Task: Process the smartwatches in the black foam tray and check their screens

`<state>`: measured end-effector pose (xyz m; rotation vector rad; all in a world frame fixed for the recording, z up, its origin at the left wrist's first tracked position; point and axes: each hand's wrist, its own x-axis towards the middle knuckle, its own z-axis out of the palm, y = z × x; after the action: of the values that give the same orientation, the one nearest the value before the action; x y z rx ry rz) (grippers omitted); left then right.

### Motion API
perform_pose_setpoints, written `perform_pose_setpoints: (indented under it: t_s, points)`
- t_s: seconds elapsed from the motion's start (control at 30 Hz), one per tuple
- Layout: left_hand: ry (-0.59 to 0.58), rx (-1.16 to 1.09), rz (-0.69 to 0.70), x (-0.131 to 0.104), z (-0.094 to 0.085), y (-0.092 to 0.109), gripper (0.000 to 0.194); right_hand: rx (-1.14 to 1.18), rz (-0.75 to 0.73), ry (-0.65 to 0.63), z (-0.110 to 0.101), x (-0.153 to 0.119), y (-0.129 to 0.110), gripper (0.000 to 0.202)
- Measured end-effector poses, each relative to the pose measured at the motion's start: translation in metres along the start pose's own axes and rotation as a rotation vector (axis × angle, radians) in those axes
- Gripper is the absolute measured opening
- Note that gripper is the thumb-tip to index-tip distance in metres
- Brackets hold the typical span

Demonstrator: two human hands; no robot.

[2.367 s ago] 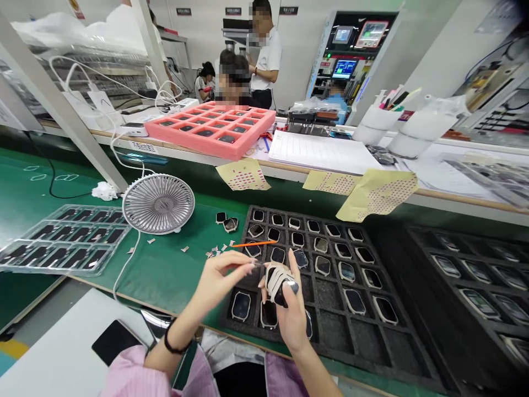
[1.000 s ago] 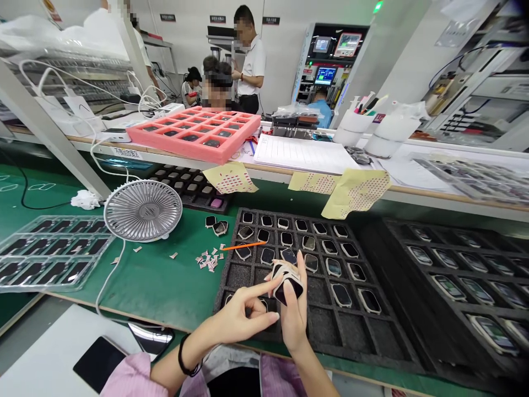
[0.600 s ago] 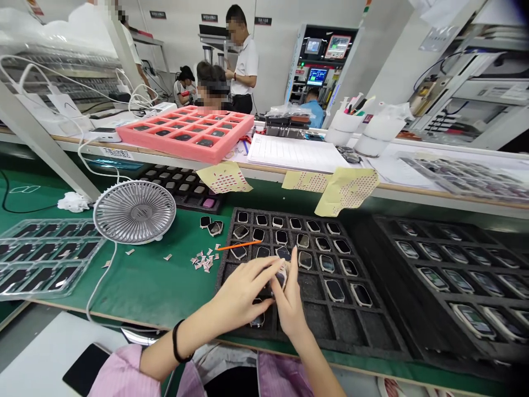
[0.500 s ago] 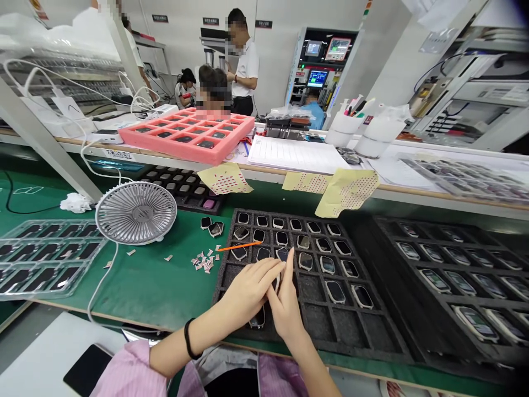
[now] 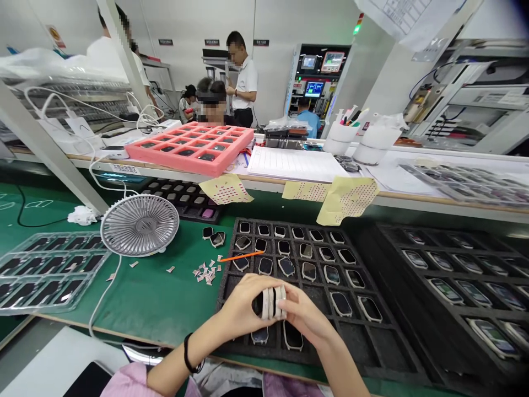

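Note:
My left hand (image 5: 237,300) is closed round a small stack of pale-framed smartwatch bodies (image 5: 270,303), held on edge with dark faces between them. On the stack's right side, the thumb and fingers of my right hand (image 5: 308,314) grip it too. Both hands are above the black foam tray (image 5: 330,325), whose square pockets hold several more watch bodies. Two of these, one a dark-faced watch body (image 5: 293,335), lie just below my hands at the near edge. A thin orange stick (image 5: 242,256) rests across the tray's left edge.
Small pale tabs (image 5: 206,273) lie scattered left of the tray, near a grey fan (image 5: 140,226). Clear plastic trays (image 5: 53,270) stand far left, another black tray (image 5: 454,286) right. Overhead, a shelf edge (image 5: 268,184) carries a pink foam tray (image 5: 185,157). Other people are behind.
My hands have turned and moved slightly down and apart, so the stack of watch bodies now shows between them. A watch body at the tray's near edge, hidden before, is now visible. The view has tilted upward.

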<state>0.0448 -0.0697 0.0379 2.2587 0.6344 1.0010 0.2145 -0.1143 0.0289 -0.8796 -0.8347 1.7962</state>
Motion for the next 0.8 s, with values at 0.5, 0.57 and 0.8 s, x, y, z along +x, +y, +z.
perform_pose_setpoints:
  t_s: [0.5,0.57,0.8]
  points:
    - [-0.215,-0.064,-0.06,-0.002,0.0,0.004,0.055,-0.02,-0.095,0.249,-0.004,0.002,0.031,0.044]
    - [-0.235,-0.101,-0.047,-0.002,-0.002,0.004,0.055,-0.001,-0.098,0.252,-0.006,-0.001,0.03,0.045]
    - [-0.034,-0.378,-0.553,-0.002,-0.011,-0.01,0.068,0.123,-0.116,0.395,-0.021,-0.013,0.018,0.049]
